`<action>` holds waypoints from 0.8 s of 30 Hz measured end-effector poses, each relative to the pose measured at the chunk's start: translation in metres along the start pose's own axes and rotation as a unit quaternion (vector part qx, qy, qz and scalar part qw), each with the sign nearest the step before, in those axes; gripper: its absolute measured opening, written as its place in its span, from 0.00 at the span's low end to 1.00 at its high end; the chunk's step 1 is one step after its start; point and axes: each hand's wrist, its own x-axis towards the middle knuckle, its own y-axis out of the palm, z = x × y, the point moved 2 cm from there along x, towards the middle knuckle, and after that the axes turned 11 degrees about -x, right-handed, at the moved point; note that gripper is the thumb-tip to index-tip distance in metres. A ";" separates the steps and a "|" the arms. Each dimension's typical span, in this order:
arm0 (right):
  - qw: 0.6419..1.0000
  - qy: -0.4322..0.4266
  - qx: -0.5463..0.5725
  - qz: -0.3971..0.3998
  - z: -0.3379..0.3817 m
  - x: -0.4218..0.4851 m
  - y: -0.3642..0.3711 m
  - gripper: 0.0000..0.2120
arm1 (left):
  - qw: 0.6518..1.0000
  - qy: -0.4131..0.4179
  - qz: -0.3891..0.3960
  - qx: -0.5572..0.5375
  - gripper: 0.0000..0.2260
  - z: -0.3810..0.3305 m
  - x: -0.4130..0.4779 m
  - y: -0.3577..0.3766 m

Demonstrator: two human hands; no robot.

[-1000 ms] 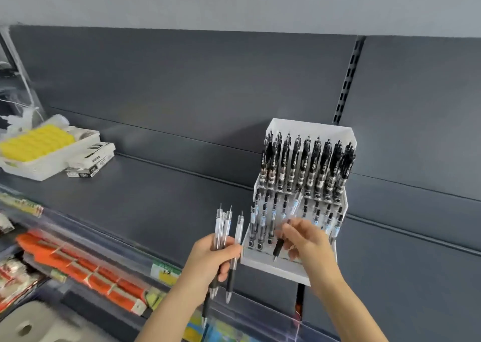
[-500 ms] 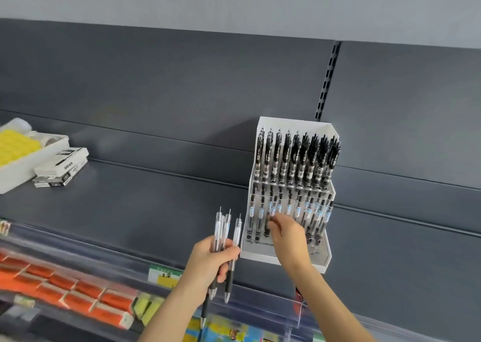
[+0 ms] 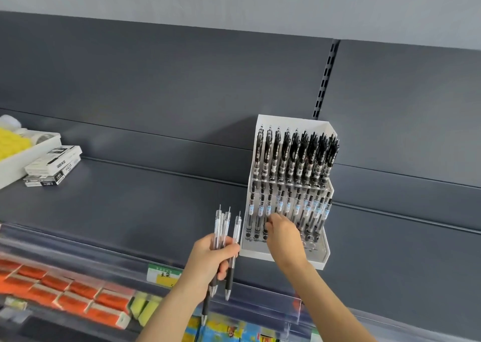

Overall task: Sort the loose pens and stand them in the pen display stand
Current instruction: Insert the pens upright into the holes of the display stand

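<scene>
Seating step: I judge that I am mid-placement, with my right hand (image 3: 283, 235) at the left part of the front tier of the pen display stand (image 3: 321, 259).
Right hand: the fingers are bent and their tips sit in among the front-tier pens (image 3: 307, 209). I cannot tell whether they pinch a pen or merely touch one.
Left hand: my left hand (image 3: 210, 258) is clamped round a bundle of loose pens (image 3: 221, 227), just beside the stand's left wall. Their clear barrels point up, and the black grips and metal tips hang below the fist.
Stand: it is white and stepped, and sits on the dark shelf (image 3: 130, 198). The back tier is packed with black-clipped pens (image 3: 294, 156). The front tier is partly filled, and a few open holes seem to show at its front right.
Progress: by my reckoning it is well along, and the bundle in my fist is what remains.
Next move: it calls for freeing the right hand and drawing one pen from the bundle. That pen must stay tip down and line up over an open hole without knocking its neighbours.
Elsewhere: white boxes (image 3: 52, 164) and a white tray (image 3: 26, 151) of yellow items lie at the shelf's far left. Orange packs (image 3: 65, 295) lie on the level below.
</scene>
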 end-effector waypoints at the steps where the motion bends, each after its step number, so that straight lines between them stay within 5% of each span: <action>1: 1.000 0.007 -0.001 0.005 0.000 0.000 0.001 0.09 | 1.000 -0.001 0.001 -0.001 0.02 0.000 0.000 0.000; 10: 0.996 0.045 0.080 -0.008 -0.004 -0.003 0.007 0.11 | 1.000 -0.005 0.006 -0.003 0.02 -0.003 0.001 0.001; 15: 0.975 0.052 0.201 -0.083 0.001 -0.027 -0.014 0.05 | 1.000 -0.004 0.011 -0.006 0.04 -0.008 0.002 0.004; 24: 0.910 0.040 0.397 0.117 0.016 -0.030 -0.036 0.13 | 0.998 -0.020 0.060 0.023 0.03 -0.007 0.003 0.020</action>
